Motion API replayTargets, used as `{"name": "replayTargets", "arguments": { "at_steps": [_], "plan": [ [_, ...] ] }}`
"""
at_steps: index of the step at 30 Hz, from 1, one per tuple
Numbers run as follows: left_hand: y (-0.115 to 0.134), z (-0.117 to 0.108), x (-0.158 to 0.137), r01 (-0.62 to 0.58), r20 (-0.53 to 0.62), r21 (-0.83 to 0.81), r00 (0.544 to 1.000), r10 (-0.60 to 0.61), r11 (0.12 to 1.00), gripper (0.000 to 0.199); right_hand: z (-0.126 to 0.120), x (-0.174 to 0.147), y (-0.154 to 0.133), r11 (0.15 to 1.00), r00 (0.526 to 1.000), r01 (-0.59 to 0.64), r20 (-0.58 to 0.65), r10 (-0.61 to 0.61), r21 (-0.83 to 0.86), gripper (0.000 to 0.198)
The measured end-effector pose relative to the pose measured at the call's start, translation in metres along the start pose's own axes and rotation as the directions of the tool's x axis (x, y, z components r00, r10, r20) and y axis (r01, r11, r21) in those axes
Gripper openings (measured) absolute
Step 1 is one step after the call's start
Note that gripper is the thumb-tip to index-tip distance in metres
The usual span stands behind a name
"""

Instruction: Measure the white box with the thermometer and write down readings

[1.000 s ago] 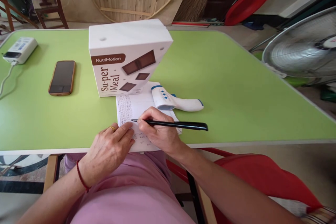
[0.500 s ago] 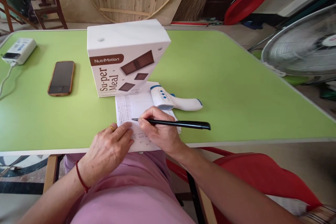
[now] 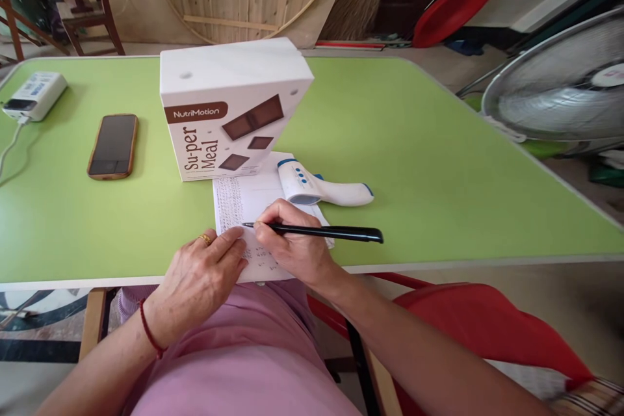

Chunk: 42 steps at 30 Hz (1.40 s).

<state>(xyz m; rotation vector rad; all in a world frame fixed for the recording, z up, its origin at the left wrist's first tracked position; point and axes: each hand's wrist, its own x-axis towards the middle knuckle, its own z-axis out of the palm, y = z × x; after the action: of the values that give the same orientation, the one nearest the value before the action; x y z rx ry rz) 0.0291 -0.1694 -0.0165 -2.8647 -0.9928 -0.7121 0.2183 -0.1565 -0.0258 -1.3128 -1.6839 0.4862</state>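
Note:
My right hand [image 3: 295, 240] is closed around a black pen [image 3: 336, 232], its tip at the paper [image 3: 263, 192] beside a block of small handwriting. Fingers stretched out, my left hand [image 3: 205, 273] lies flat on the paper's lower left part. A white and blue infrared thermometer [image 3: 312, 185] rests on the paper's right side, its handle reaching over the table. Behind the hands a white box [image 3: 234, 104] printed "NutriMotion Su-per Meal" stands upright on the upper edge of the paper, hiding part of it.
On the green table [image 3: 414, 162], a smartphone [image 3: 113, 146] lies to the left. Farther left is a white power bank [image 3: 36, 94] with a cable. A fan [image 3: 560, 84] stands off the right edge, and a red chair [image 3: 487, 325] is at the lower right.
The pen's rear end has swung slightly left and down in my right hand, the tip staying by the handwriting. My left hand holds its place; the whole view shifts a little.

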Motion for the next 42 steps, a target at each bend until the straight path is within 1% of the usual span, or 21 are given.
{"name": "replayTargets", "arguments": {
  "at_steps": [6, 16, 24, 27, 29, 31, 33, 34, 36, 38, 39, 40, 41, 42],
  "plan": [
    [0.000, -0.001, 0.000, 0.000, -0.014, -0.007, 1.000, 0.000, 1.000, 0.023, -0.002, -0.001, 0.000, 1.000, 0.997, -0.014, -0.072, 0.013, -0.004, 0.017],
    [-0.001, -0.001, 0.000, -0.003, -0.015, -0.017, 1.000, 0.003, 1.000, 0.024, -0.002, -0.002, 0.002, 0.998, 0.998, -0.053, -0.026, 0.052, -0.040, 0.014],
    [0.001, 0.000, -0.001, 0.005, 0.014, -0.005, 1.000, -0.005, 1.000, 0.027, -0.001, -0.001, 0.002, 0.999, 0.999, -0.050, -0.008, 0.050, -0.011, 0.014],
    [0.000, -0.001, -0.001, 0.006, 0.020, -0.011, 1.000, -0.006, 1.000, 0.027, -0.001, -0.002, 0.001, 0.999, 0.999, -0.042, -0.012, 0.042, -0.024, 0.015],
    [0.000, -0.001, -0.001, 0.008, 0.018, -0.013, 1.000, -0.008, 1.000, 0.026, -0.001, -0.003, 0.000, 0.999, 0.999, -0.035, -0.038, 0.034, -0.035, 0.016],
    [-0.001, 0.000, -0.001, 0.010, 0.015, -0.012, 1.000, -0.009, 1.000, 0.026, -0.004, -0.004, -0.002, 0.999, 0.995, -0.020, -0.099, 0.015, -0.050, 0.015],
    [0.000, 0.002, -0.002, 0.010, 0.022, -0.015, 1.000, -0.010, 1.000, 0.025, -0.010, -0.003, -0.003, 0.995, 0.986, 0.025, -0.161, -0.040, -0.095, 0.011],
    [0.000, 0.002, -0.002, 0.007, 0.024, -0.023, 1.000, -0.007, 1.000, 0.024, -0.014, -0.002, -0.003, 0.989, 0.981, 0.074, -0.171, -0.096, -0.132, 0.009],
    [0.000, -0.001, -0.003, 0.008, 0.020, -0.080, 1.000, -0.006, 0.997, 0.020, -0.023, 0.002, -0.002, 0.950, 0.961, 0.219, -0.120, -0.250, -0.223, 0.009],
    [-0.002, -0.010, -0.002, 0.053, -0.016, -0.188, 0.998, -0.057, 0.981, 0.014, -0.030, 0.007, 0.003, 0.869, 0.921, 0.371, 0.011, -0.389, -0.327, 0.018],
    [-0.006, -0.016, -0.001, 0.092, -0.059, -0.253, 0.992, -0.110, 0.963, 0.012, -0.033, 0.009, 0.006, 0.819, 0.900, 0.429, 0.099, -0.425, -0.382, 0.023],
    [-0.011, -0.023, 0.001, 0.154, -0.118, -0.306, 0.973, -0.198, 0.940, 0.017, -0.034, 0.011, 0.009, 0.765, 0.881, 0.471, 0.188, -0.434, -0.440, 0.029],
    [-0.018, -0.030, 0.005, 0.204, -0.209, -0.354, 0.934, -0.290, 0.913, 0.026, -0.034, 0.012, 0.012, 0.711, 0.867, 0.498, 0.268, -0.420, -0.496, 0.034],
    [-0.028, -0.036, 0.009, 0.229, -0.304, -0.410, 0.878, -0.369, 0.883, 0.037, -0.033, 0.013, 0.015, 0.661, 0.857, 0.516, 0.336, -0.391, -0.545, 0.038]
  ]
}}
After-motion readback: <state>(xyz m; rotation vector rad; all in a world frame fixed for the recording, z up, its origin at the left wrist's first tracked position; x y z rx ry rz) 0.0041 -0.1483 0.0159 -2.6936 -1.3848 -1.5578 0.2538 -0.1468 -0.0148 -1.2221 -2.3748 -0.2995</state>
